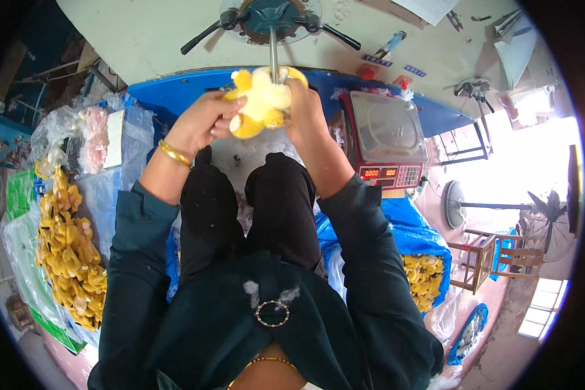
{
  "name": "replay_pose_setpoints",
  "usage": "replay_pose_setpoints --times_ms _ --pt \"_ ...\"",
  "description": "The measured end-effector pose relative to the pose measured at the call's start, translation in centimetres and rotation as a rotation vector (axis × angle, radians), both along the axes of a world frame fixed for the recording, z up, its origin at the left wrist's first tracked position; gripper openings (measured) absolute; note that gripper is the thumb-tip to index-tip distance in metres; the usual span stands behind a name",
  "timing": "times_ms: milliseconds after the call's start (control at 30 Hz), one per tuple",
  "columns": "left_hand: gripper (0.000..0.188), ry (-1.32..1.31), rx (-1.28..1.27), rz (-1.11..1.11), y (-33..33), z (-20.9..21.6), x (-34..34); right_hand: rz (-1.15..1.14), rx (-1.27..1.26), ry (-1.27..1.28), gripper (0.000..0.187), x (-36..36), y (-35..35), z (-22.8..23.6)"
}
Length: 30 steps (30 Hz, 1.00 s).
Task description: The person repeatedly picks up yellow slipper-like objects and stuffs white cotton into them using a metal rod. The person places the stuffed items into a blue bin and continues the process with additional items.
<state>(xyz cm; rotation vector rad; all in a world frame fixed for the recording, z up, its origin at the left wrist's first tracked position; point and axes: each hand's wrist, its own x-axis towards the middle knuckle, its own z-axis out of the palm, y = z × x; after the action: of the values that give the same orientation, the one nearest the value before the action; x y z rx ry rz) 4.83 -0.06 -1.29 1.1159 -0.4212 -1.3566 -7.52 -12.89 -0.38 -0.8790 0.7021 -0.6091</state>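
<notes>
A small yellow and cream plush toy (257, 107) sits at the end of a metal tube (273, 55) that juts from the machine (266, 16) in front of me. My left hand (205, 120) grips the toy's left side between thumb and fingers. At its other side my right hand (303, 110) is closed round the plush, close beside the tube; some of its fingers are hidden behind the toy. Where the tube meets the plush, its tip is out of sight. Two black-handled levers (205, 38) stick out from the machine's round plate.
A red weighing scale (387, 146) stands right of my arm. Heaps of yellow plush pieces lie at left (68, 247) and in a blue bag (422, 279) at right. Snips (390, 44) rest on the machine's pale panel. Fans (546, 221) and a wooden chair (478, 260) stand farther right.
</notes>
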Motion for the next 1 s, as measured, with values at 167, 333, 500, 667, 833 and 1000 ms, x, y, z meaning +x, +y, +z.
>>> replay_pose_setpoints --times_ms 167,333,500,667,833,1000 --pt "0.018 -0.178 -0.039 0.148 -4.4 -0.8 1.4 -0.134 -0.14 0.059 0.034 4.1 -3.1 -1.3" --pt "0.021 -0.181 -0.021 -0.011 -1.9 -1.9 0.9 -0.107 -0.117 0.033 0.033 2.2 -1.8 -1.5" --pt "0.041 0.167 -0.067 -0.107 0.3 1.4 -4.5 0.365 -0.132 0.046 0.028 0.6 -3.5 -1.7" --pt "0.043 0.513 -0.118 0.127 -7.0 1.2 -3.8 0.852 -0.336 -0.142 0.017 6.7 -10.5 -2.7" --pt "0.039 0.342 -0.013 0.23 -7.6 0.9 -3.7 0.804 -0.314 -0.117 0.021 5.6 -10.0 -2.7" --pt "0.034 0.209 -0.064 0.095 -3.5 0.2 -6.4 0.593 -0.11 -0.135 0.027 3.1 -6.8 -4.0"
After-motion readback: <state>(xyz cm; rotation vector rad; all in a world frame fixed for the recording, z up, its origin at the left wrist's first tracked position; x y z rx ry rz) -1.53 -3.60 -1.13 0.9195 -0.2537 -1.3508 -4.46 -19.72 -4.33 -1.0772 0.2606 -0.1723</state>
